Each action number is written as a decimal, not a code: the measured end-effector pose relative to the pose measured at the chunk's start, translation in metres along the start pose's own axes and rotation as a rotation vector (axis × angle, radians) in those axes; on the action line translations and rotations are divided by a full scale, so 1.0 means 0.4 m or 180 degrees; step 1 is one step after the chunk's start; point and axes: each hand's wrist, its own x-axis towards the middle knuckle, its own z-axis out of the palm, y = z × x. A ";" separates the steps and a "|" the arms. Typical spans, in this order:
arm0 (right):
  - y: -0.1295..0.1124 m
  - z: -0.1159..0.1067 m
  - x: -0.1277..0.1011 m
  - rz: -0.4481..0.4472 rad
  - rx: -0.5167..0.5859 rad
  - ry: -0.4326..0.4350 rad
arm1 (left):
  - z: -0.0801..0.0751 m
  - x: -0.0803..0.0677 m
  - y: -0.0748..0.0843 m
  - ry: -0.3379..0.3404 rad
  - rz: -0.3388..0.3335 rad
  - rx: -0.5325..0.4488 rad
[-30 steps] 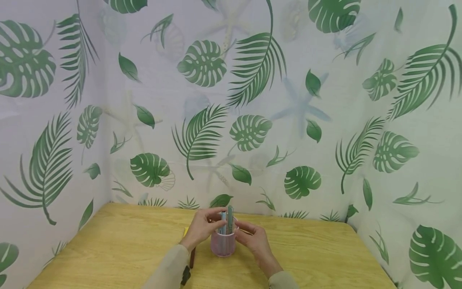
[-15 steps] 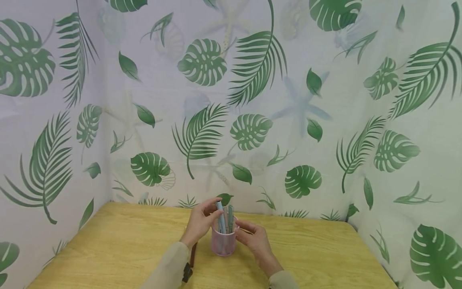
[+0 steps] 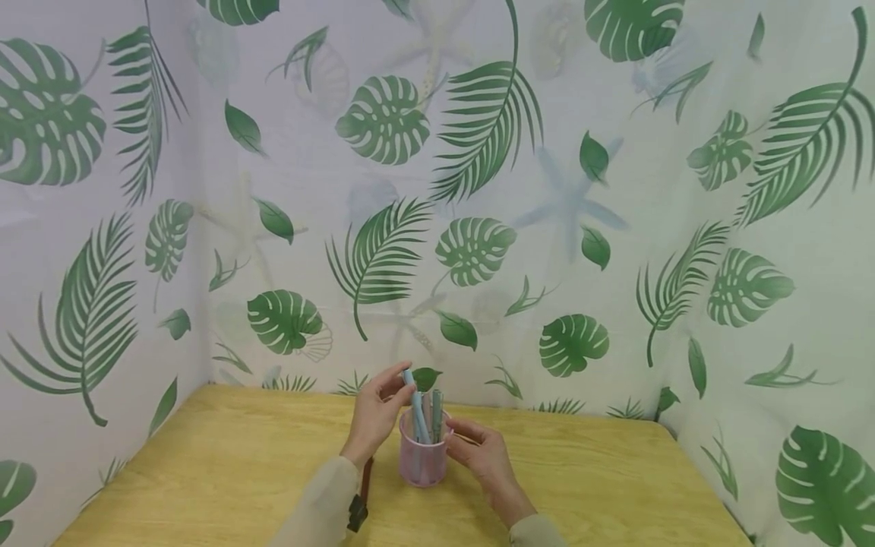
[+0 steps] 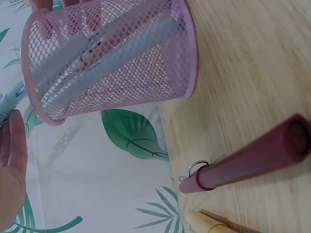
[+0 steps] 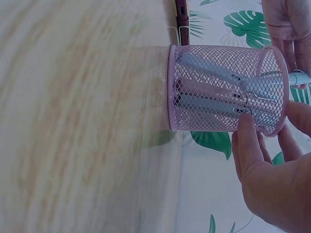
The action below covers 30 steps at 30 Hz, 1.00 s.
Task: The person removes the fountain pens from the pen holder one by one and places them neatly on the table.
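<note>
A pink mesh pen cup (image 3: 422, 466) stands upright on the wooden table with several pens inside. My left hand (image 3: 372, 414) pinches a light blue pen (image 3: 409, 377) near its upper end, above the cup's rim. In the right wrist view the lower part of that light blue pen (image 5: 297, 78) still reaches into the cup. My right hand (image 3: 487, 459) holds the cup near its rim, its fingers (image 5: 249, 141) against the mesh and its thumb at the rim. A green pen (image 3: 437, 412) and a pinkish pen (image 3: 427, 410) stand in the cup.
On the table left of the cup lies a dark red pen (image 4: 248, 162) with a metal clip. Beside it is the end of a yellowish pen (image 4: 206, 223). A leaf-patterned cloth (image 3: 478, 334) rises behind the table (image 3: 588, 479) and at both sides.
My left hand has moved up and slightly left, drawing the light blue pen higher out of the cup. The right hand and the cup have stayed in place.
</note>
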 end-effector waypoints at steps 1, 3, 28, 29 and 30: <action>-0.001 -0.001 0.000 -0.0007 0.0006 0.0000 | 0.000 0.003 0.002 0.0026 -0.0001 -0.0030; -0.004 -0.002 0.001 -0.0021 0.0007 0.0004 | 0.000 0.008 0.009 0.0089 0.0017 -0.0080; -0.011 0.007 -0.002 0.0040 -0.0220 0.0037 | -0.042 0.026 0.037 0.0220 0.0107 -0.0372; -0.012 0.009 -0.003 0.0041 -0.0212 0.0035 | -0.044 0.025 0.038 0.0218 0.0111 -0.0365; -0.013 0.010 -0.004 0.0046 -0.0203 0.0038 | -0.046 0.025 0.040 0.0212 0.0117 -0.0363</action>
